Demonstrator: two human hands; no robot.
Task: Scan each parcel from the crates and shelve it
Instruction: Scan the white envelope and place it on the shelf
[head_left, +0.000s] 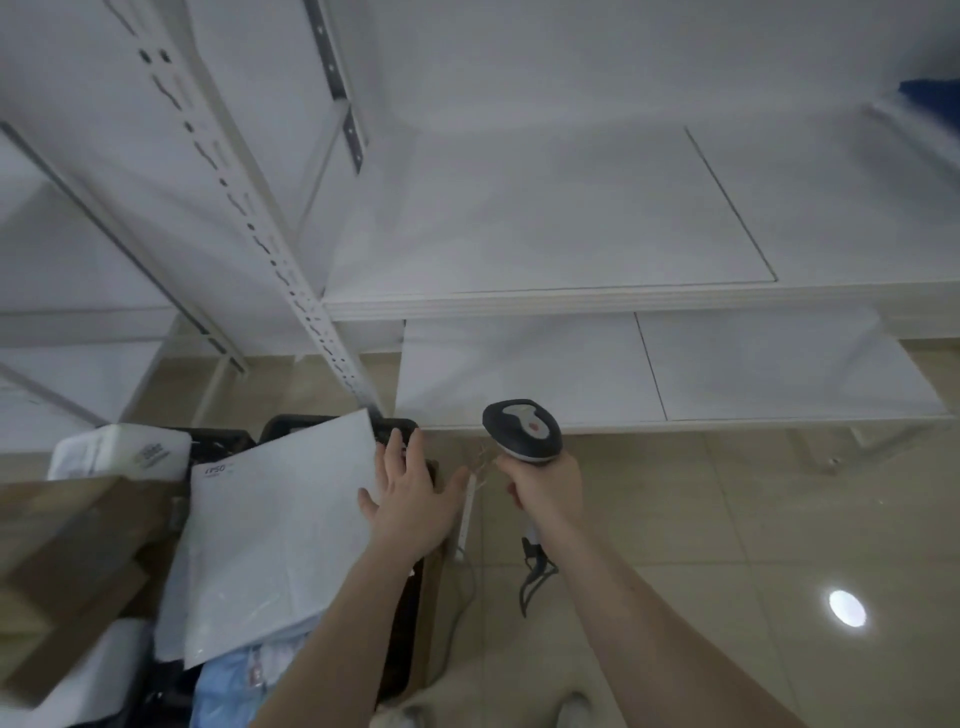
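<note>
Lower centre: the left hand (410, 499), fingers spread flat, rests on the right edge of a white mailer (280, 535) atop the crate (400, 431). It looks light, floppy, slippery; pinch an edge. The right hand (545, 488) grips the scanner (524, 428). White shelves (571, 301) beyond.

White parcel (280, 525), black crate (400, 431), brown box (78, 530), black-and-grey scanner (522, 430) with red button, white shelves (571, 228), beige glossy floor tiles (727, 545)
</note>
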